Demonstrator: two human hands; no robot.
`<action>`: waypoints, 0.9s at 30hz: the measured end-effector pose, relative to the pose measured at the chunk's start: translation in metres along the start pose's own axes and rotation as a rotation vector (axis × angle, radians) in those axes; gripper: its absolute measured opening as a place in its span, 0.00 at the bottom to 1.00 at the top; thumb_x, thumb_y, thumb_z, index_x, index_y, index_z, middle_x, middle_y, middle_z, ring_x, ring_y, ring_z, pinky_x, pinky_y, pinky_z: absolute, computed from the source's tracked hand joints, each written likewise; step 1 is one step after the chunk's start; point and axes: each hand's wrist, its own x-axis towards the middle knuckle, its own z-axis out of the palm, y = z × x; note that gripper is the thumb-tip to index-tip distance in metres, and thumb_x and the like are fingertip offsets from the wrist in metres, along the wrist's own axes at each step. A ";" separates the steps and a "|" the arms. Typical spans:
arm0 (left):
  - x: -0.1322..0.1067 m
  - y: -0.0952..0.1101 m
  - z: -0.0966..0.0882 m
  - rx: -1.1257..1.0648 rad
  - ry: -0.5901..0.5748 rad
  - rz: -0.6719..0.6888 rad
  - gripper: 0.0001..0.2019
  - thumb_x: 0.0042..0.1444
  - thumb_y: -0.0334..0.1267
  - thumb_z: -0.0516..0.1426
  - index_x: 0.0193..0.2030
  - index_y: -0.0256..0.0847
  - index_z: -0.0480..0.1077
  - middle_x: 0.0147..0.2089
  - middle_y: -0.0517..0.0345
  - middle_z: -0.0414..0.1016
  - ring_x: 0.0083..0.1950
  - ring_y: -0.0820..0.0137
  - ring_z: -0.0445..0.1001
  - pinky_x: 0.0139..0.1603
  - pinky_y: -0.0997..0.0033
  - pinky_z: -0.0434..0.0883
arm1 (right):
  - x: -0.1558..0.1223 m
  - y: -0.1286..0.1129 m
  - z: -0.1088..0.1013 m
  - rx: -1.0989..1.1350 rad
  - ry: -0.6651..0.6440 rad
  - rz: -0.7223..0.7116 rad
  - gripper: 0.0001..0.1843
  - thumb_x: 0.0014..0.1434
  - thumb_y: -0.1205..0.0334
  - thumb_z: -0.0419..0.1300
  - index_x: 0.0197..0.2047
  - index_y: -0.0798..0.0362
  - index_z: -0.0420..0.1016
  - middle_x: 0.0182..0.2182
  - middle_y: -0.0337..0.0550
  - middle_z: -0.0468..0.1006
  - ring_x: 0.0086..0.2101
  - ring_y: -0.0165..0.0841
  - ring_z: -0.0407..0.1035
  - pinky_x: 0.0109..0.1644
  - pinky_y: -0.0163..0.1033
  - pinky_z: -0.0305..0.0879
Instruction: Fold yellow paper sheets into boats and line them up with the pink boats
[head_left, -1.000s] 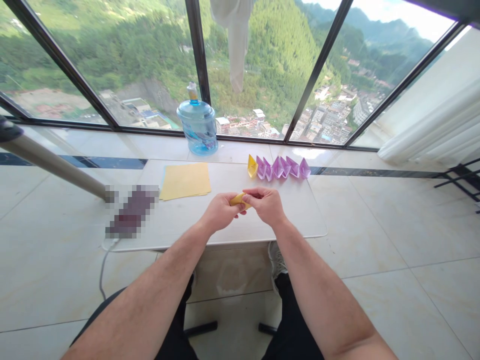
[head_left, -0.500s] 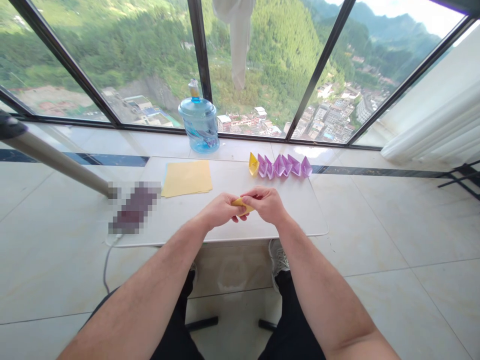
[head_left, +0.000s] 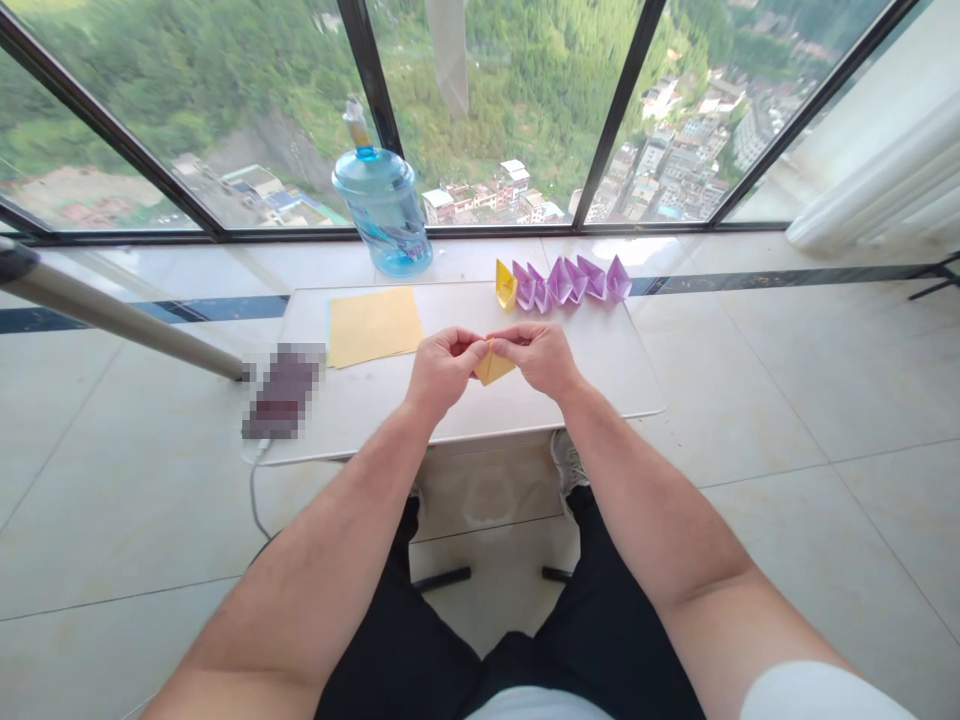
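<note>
A small piece of folded yellow paper [head_left: 495,369] is pinched between my two hands above the white table [head_left: 592,390]. My left hand [head_left: 444,368] grips its left upper edge with thumb and fingers. On the other side my right hand [head_left: 541,356] holds the upper right edge, thumb on the near face. The two thumbs almost meet at the top of the paper, and fingers hide its back. Beyond my hands stand a yellow paper boat [head_left: 505,287] and a row of several purple paper boats [head_left: 559,282].
Yellow paper sheets [head_left: 375,327] lie stacked at the table's back left. A blurred-out dark object [head_left: 283,390] with a cable rests at the left edge, near a slanted pole [head_left: 135,312]. Behind the table a blue water jug [head_left: 386,215] stands by the window.
The folded paper has been turned so that a broad, creased face now shows, and both hands have shifted to its upper edges. The camera view has tilted down.
</note>
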 end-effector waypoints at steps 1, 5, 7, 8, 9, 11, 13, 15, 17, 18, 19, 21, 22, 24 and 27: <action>0.001 0.000 0.000 0.003 -0.008 -0.004 0.16 0.44 0.47 0.67 0.31 0.36 0.72 0.26 0.59 0.75 0.29 0.70 0.74 0.27 0.71 0.73 | 0.000 -0.001 0.000 -0.011 -0.003 -0.004 0.10 0.46 0.55 0.70 0.30 0.52 0.84 0.29 0.41 0.83 0.30 0.34 0.74 0.34 0.38 0.69; 0.003 -0.003 -0.002 0.048 -0.024 0.009 0.13 0.46 0.45 0.65 0.29 0.36 0.72 0.24 0.60 0.73 0.27 0.71 0.73 0.27 0.73 0.72 | -0.002 0.000 0.000 -0.075 -0.034 -0.028 0.10 0.48 0.57 0.68 0.30 0.54 0.83 0.27 0.41 0.83 0.29 0.33 0.73 0.32 0.36 0.68; 0.004 -0.005 -0.002 0.086 -0.022 0.021 0.12 0.47 0.44 0.65 0.28 0.37 0.72 0.24 0.60 0.73 0.27 0.71 0.72 0.26 0.73 0.71 | -0.002 0.002 0.000 -0.112 -0.037 -0.043 0.10 0.48 0.57 0.67 0.30 0.55 0.83 0.26 0.40 0.82 0.28 0.32 0.73 0.32 0.35 0.67; 0.004 -0.005 -0.001 0.098 -0.021 0.023 0.12 0.47 0.44 0.64 0.28 0.37 0.72 0.24 0.60 0.73 0.27 0.71 0.73 0.25 0.73 0.71 | -0.001 0.003 0.000 -0.127 -0.032 -0.047 0.09 0.48 0.58 0.67 0.30 0.56 0.82 0.25 0.40 0.81 0.28 0.31 0.72 0.31 0.35 0.67; 0.003 -0.006 -0.001 0.103 -0.019 0.020 0.12 0.47 0.44 0.64 0.28 0.37 0.72 0.24 0.60 0.73 0.27 0.71 0.73 0.25 0.73 0.71 | -0.001 0.004 0.000 -0.140 -0.021 -0.048 0.09 0.48 0.58 0.66 0.29 0.56 0.82 0.25 0.40 0.81 0.27 0.31 0.72 0.31 0.35 0.66; 0.003 -0.006 0.001 0.084 -0.018 -0.001 0.13 0.48 0.45 0.64 0.29 0.37 0.72 0.25 0.59 0.74 0.28 0.70 0.74 0.26 0.73 0.71 | 0.000 0.006 0.000 -0.156 0.018 -0.037 0.08 0.48 0.59 0.66 0.28 0.56 0.81 0.24 0.39 0.80 0.26 0.30 0.71 0.30 0.34 0.66; 0.001 -0.005 0.001 0.041 -0.061 -0.043 0.13 0.46 0.45 0.66 0.31 0.37 0.72 0.27 0.58 0.76 0.29 0.70 0.75 0.28 0.72 0.72 | 0.002 0.007 0.000 -0.158 0.068 -0.015 0.08 0.48 0.59 0.66 0.27 0.56 0.80 0.23 0.38 0.79 0.26 0.30 0.70 0.30 0.34 0.65; 0.000 -0.005 0.002 0.016 -0.137 -0.090 0.14 0.42 0.41 0.68 0.32 0.36 0.72 0.28 0.56 0.78 0.31 0.68 0.77 0.30 0.71 0.73 | 0.004 0.007 -0.001 -0.152 0.118 -0.002 0.07 0.48 0.59 0.65 0.27 0.55 0.80 0.24 0.38 0.79 0.27 0.30 0.70 0.30 0.34 0.65; -0.001 -0.005 0.001 0.030 -0.188 -0.117 0.14 0.39 0.37 0.69 0.32 0.35 0.73 0.28 0.54 0.79 0.31 0.67 0.78 0.32 0.70 0.72 | 0.006 0.008 -0.003 -0.145 0.152 0.002 0.07 0.48 0.59 0.65 0.27 0.55 0.79 0.24 0.38 0.79 0.27 0.30 0.70 0.31 0.35 0.66; -0.001 -0.005 0.001 0.043 -0.193 -0.120 0.14 0.39 0.37 0.69 0.31 0.35 0.73 0.28 0.53 0.79 0.31 0.66 0.78 0.32 0.70 0.72 | 0.006 0.008 -0.003 -0.139 0.159 0.005 0.08 0.48 0.59 0.65 0.27 0.55 0.79 0.24 0.38 0.79 0.28 0.30 0.70 0.31 0.35 0.66; -0.001 -0.005 0.001 0.055 -0.191 -0.117 0.13 0.39 0.36 0.69 0.31 0.35 0.74 0.27 0.53 0.79 0.30 0.66 0.78 0.32 0.69 0.72 | 0.006 0.008 -0.004 -0.128 0.158 0.010 0.08 0.48 0.58 0.65 0.27 0.55 0.79 0.25 0.38 0.79 0.28 0.30 0.70 0.32 0.35 0.66; 0.000 -0.006 0.000 0.065 -0.181 -0.103 0.12 0.40 0.37 0.69 0.30 0.35 0.74 0.26 0.53 0.79 0.29 0.66 0.78 0.31 0.68 0.71 | 0.006 0.009 -0.005 -0.084 0.122 0.025 0.09 0.48 0.57 0.66 0.29 0.55 0.79 0.26 0.38 0.79 0.28 0.30 0.70 0.32 0.35 0.66; 0.000 -0.006 0.000 0.064 -0.177 -0.094 0.12 0.40 0.37 0.68 0.30 0.35 0.74 0.26 0.54 0.78 0.28 0.66 0.78 0.31 0.68 0.71 | 0.006 0.009 -0.005 -0.058 0.093 0.032 0.10 0.48 0.56 0.67 0.30 0.55 0.80 0.27 0.39 0.79 0.29 0.30 0.71 0.32 0.34 0.66; 0.000 -0.008 -0.001 0.063 -0.174 -0.082 0.11 0.40 0.37 0.68 0.30 0.35 0.74 0.25 0.54 0.78 0.28 0.66 0.77 0.31 0.68 0.71 | 0.006 0.008 -0.005 -0.034 0.044 0.040 0.12 0.47 0.55 0.68 0.32 0.55 0.80 0.27 0.39 0.80 0.29 0.30 0.71 0.31 0.34 0.66; 0.001 -0.009 -0.001 0.076 -0.196 -0.077 0.11 0.41 0.37 0.68 0.30 0.35 0.74 0.25 0.55 0.78 0.27 0.66 0.78 0.30 0.68 0.71 | 0.005 0.008 -0.005 -0.090 0.052 0.031 0.11 0.46 0.55 0.68 0.27 0.55 0.79 0.23 0.38 0.78 0.26 0.29 0.69 0.28 0.33 0.63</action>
